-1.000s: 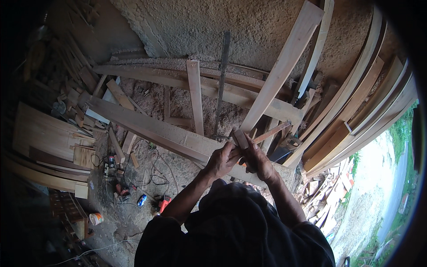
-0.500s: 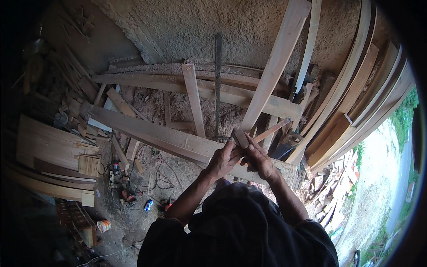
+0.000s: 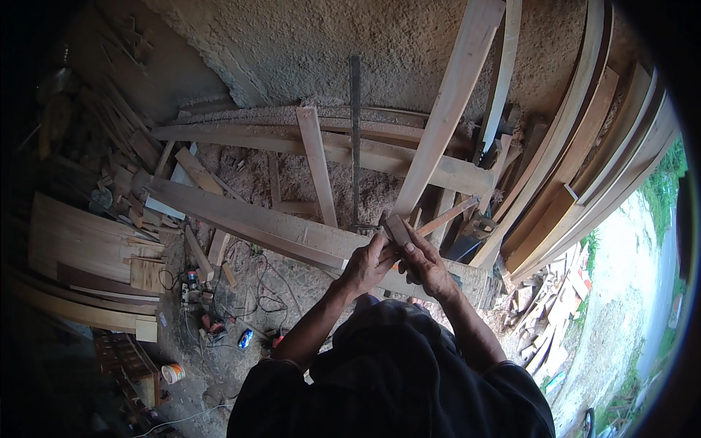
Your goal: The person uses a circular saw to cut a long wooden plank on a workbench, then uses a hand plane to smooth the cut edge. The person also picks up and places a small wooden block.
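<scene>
My left hand and my right hand are closed together on a small wooden block, held tilted over a long timber beam. The left fingers wrap under the block; my right thumb lies along it. Behind the block a pale plank slants up against the wall. A thin wooden strip runs just right of it, near a saw. A dark straight bar stands upright behind my hands, beside a shorter upright board.
Long boards lean along the right, near a scrap pile and a bright outdoor path. Power tools with cords, a blue can and a white bucket lie on the littered floor. Plywood sheets are stacked at left.
The view has shifted slightly, moving the surrounding wood leftward at the top and downward at lower left. Both hands still hold the block in much the same place, with slight finger movement.
</scene>
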A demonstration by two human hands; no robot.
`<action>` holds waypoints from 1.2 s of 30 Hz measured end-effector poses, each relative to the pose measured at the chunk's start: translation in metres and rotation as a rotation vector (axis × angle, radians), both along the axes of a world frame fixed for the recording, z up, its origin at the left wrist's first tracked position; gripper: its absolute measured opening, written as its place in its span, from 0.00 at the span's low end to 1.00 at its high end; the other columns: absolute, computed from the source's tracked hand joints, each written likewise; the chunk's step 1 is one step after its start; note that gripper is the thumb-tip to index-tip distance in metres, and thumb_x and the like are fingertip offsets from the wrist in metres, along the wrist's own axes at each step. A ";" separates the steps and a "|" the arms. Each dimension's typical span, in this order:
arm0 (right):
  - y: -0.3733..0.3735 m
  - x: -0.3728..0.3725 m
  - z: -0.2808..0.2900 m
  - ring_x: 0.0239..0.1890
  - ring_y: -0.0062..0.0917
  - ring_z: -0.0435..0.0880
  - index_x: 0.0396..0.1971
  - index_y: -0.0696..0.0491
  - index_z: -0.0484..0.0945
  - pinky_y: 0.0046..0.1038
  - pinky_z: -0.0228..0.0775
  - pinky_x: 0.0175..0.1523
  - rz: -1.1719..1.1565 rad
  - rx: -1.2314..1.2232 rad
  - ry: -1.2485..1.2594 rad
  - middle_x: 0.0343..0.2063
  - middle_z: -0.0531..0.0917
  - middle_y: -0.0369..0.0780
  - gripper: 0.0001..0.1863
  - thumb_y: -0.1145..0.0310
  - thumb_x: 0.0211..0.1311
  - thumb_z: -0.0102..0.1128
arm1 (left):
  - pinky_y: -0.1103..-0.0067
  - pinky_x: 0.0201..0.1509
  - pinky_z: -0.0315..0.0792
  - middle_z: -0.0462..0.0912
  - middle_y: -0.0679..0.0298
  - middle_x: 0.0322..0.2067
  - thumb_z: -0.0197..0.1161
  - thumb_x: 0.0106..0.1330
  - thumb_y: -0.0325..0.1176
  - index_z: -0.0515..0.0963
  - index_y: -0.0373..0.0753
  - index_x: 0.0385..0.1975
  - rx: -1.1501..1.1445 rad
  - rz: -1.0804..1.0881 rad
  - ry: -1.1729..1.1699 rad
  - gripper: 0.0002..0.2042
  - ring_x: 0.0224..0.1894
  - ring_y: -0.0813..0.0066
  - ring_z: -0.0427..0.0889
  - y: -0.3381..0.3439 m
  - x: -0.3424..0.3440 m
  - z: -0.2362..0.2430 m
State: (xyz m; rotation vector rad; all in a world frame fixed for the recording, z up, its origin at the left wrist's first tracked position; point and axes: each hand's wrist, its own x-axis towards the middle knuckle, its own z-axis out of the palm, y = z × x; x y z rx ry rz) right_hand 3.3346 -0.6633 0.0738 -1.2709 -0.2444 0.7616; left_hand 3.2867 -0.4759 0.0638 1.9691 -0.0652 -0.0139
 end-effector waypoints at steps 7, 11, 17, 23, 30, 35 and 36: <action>0.004 -0.005 -0.014 0.26 0.13 0.74 0.75 0.48 0.60 0.17 0.65 0.26 -0.085 -0.007 0.051 0.28 0.78 0.32 0.34 0.52 0.75 0.55 | 0.70 0.47 0.80 0.87 0.53 0.40 0.62 0.71 0.27 0.67 0.34 0.47 -0.027 0.002 0.022 0.12 0.48 0.63 0.88 -0.001 -0.001 -0.018; -0.001 -0.006 -0.027 0.25 0.13 0.75 0.73 0.48 0.63 0.17 0.65 0.24 -0.114 -0.041 -0.012 0.26 0.77 0.32 0.31 0.55 0.75 0.54 | 0.69 0.47 0.80 0.86 0.48 0.45 0.65 0.69 0.32 0.66 0.37 0.59 -0.008 -0.023 0.102 0.22 0.47 0.58 0.87 0.000 -0.001 -0.033; -0.092 -0.022 -0.054 0.36 0.24 0.83 0.77 0.46 0.51 0.25 0.75 0.31 -0.402 0.244 0.193 0.42 0.81 0.42 0.43 0.34 0.72 0.44 | 0.74 0.47 0.76 0.80 0.51 0.54 0.69 0.66 0.38 0.64 0.34 0.67 0.027 -0.018 0.173 0.32 0.43 0.74 0.80 0.024 -0.017 -0.054; -0.197 -0.055 -0.088 0.37 0.27 0.83 0.78 0.42 0.49 0.27 0.76 0.32 -0.798 0.288 0.310 0.39 0.80 0.41 0.43 0.63 0.65 0.57 | 0.73 0.48 0.76 0.84 0.52 0.49 0.66 0.68 0.37 0.68 0.34 0.64 0.076 -0.030 0.217 0.28 0.40 0.70 0.81 0.036 -0.025 -0.074; -0.286 -0.096 -0.175 0.46 0.47 0.77 0.77 0.43 0.51 0.44 0.71 0.52 -0.944 -1.362 -0.276 0.42 0.78 0.50 0.51 0.79 0.49 0.58 | 0.74 0.49 0.76 0.85 0.53 0.48 0.65 0.69 0.36 0.70 0.34 0.63 0.087 -0.038 0.237 0.25 0.42 0.71 0.82 0.026 -0.012 -0.074; -0.308 -0.104 -0.254 0.54 0.48 0.72 0.76 0.40 0.53 0.45 0.64 0.60 -0.796 -1.590 -0.192 0.45 0.76 0.49 0.52 0.84 0.46 0.51 | 0.76 0.48 0.77 0.84 0.56 0.46 0.64 0.70 0.36 0.70 0.32 0.63 0.041 -0.054 0.229 0.24 0.42 0.75 0.82 0.014 0.028 -0.061; -0.309 -0.104 -0.266 0.55 0.51 0.71 0.77 0.38 0.50 0.46 0.66 0.59 -0.644 -1.562 -0.253 0.49 0.72 0.51 0.52 0.81 0.47 0.54 | 0.77 0.48 0.77 0.84 0.56 0.46 0.64 0.70 0.36 0.70 0.32 0.62 0.015 -0.055 0.215 0.24 0.42 0.75 0.82 0.011 0.040 -0.059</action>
